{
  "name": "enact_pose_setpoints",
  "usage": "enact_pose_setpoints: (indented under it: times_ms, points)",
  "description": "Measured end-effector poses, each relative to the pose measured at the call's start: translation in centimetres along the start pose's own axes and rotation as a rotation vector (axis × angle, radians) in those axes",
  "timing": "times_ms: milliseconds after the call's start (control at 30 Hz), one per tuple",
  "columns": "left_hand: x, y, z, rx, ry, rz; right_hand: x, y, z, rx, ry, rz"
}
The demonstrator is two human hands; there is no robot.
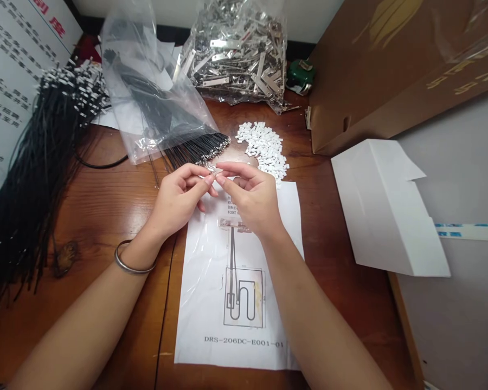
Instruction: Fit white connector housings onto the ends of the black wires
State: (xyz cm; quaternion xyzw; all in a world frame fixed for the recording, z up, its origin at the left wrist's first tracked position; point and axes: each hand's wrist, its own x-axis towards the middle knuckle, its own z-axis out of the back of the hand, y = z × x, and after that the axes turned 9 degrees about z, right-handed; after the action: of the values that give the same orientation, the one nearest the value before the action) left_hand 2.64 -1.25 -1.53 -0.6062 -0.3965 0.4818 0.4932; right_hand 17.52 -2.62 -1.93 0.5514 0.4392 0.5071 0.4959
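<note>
My left hand (183, 197) and my right hand (252, 195) meet fingertip to fingertip above the top of a printed drawing sheet (203, 319). Both are closed in a pinch around something tiny, pale and shiny, too small to make out. Just beyond the fingertips, a bundle of black wires (187, 149) with bare metal ends sticks out of a clear plastic bag (134, 130). A heap of small white plastic pieces (266, 146) lies past my right hand. My left wrist wears a metal bangle (126, 265).
A large bunch of black wires with white ends (36, 157) hangs at the left. At the back stand a bag of metal strips (236, 59) and a green tape measure (301, 76). On the right are a brown box (350, 81) and a folded white card (386, 211).
</note>
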Motion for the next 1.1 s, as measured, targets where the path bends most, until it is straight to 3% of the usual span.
enact_pose_setpoints:
  times_ms: [233,500,1100]
  points:
    - [-0.01,0.22,0.17,0.031,0.004,0.003,0.04,0.25,-0.07,0.135,-0.035,0.012]
    - [-0.03,0.17,0.29,0.119,0.021,-0.009,0.08,0.07,-0.03,0.051,0.026,0.091]
    - [0.02,0.19,-0.05,0.064,0.02,-0.019,0.15,-0.01,-0.08,0.133,-0.064,0.012]
